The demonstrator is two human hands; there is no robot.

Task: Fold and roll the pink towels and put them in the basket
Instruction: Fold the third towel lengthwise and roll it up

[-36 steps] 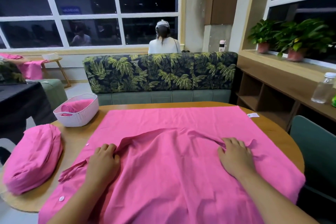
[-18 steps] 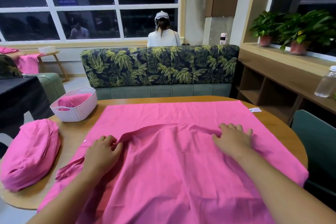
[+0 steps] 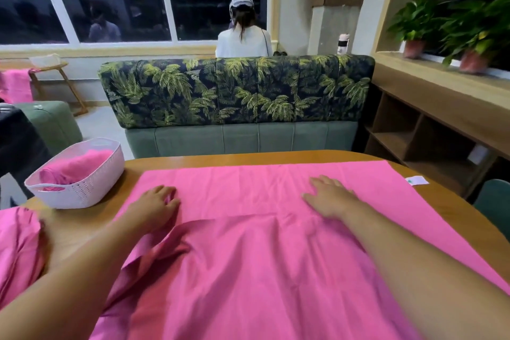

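Note:
A large pink towel (image 3: pixel 248 265) lies spread over the wooden table (image 3: pixel 276 159), its near half folded over so that a folded edge runs across the middle. My left hand (image 3: pixel 154 207) rests on the towel's left part with its fingers loosely bent, just beyond the folded edge. My right hand (image 3: pixel 329 196) lies flat on the towel with its fingers spread. A white perforated basket (image 3: pixel 82 190) stands at the table's left and holds a rolled pink towel (image 3: pixel 74 167). A heap of pink towels (image 3: pixel 16 251) lies at the near left.
A sofa with a leaf-print back (image 3: pixel 237 91) stands behind the table, and a person (image 3: pixel 242 36) sits beyond it facing away. Wooden shelves (image 3: pixel 419 135) and potted plants (image 3: pixel 452 25) line the right side. A green chair (image 3: pixel 494 204) is at the right edge.
Both hands moved forward across the towel, carrying its near edge further over the far half. The bunched fold under them has flattened out. The right hand's fingers have opened flat.

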